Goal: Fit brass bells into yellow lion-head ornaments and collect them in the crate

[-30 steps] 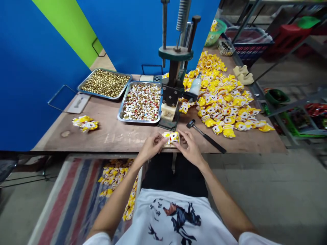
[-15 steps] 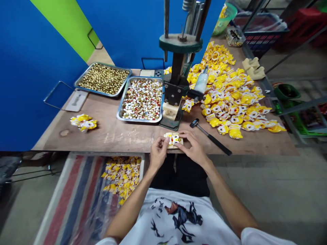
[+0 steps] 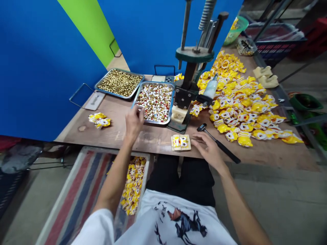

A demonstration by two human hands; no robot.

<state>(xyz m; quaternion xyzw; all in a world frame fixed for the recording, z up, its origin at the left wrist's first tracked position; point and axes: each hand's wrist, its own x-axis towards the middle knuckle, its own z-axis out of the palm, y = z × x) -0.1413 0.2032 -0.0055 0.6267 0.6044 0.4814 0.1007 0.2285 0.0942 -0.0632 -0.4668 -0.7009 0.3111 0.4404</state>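
A yellow-and-white animal-face piece lies in a cream block at the table's front edge. Just right of the block is my right hand, fingers apart and holding nothing. My left hand hovers at the front left corner of a metal tray of small white, red and gold parts; its fingers are bent, and their tips are too small and blurred to tell what is between them. Behind the block stands a hand press with another cream block at its base.
A black-handled hammer lies right of my right hand. Yellow pieces are heaped at the right. A tray of gold beads and two yellow pieces are at the left. A bin of yellow pieces sits below the table edge.
My left hand has left the piece in the block and moved up and left to the tray of small parts. My right hand has let go and drawn slightly right. The view has shifted.
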